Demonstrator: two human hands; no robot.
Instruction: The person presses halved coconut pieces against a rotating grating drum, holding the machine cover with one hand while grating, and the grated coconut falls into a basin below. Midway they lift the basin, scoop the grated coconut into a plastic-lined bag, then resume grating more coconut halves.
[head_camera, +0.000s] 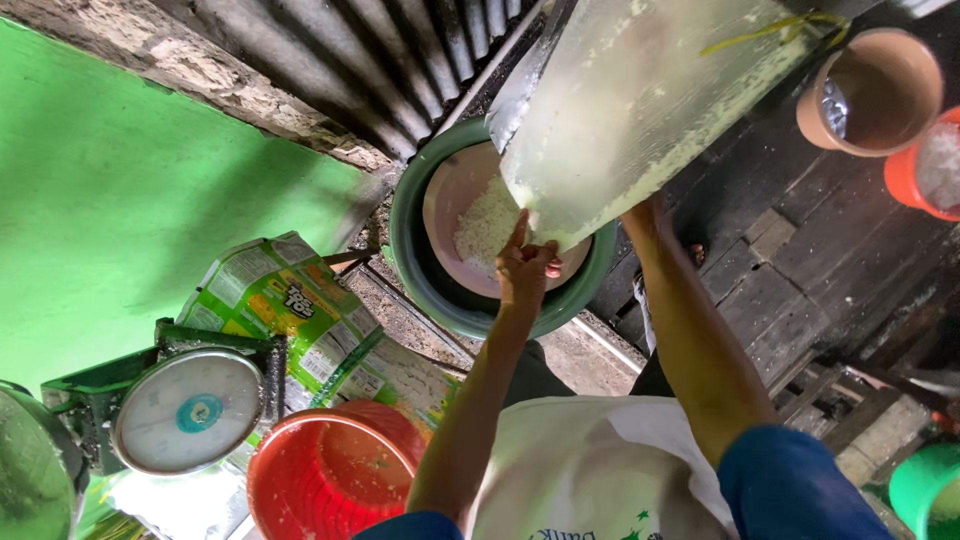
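White-smeared clear plastic sack (640, 100), tilting mouth-down over a pink basin (455, 195) that is holding white grated pulp (487, 225), itself sitting inside a green tub (415, 270). Left hand (527, 262) is pinching the sack's lower corner. Right hand, hidden behind the sack: grip cannot be told. Red bucket (330, 475) and dial scale (188, 410) are standing nearby.
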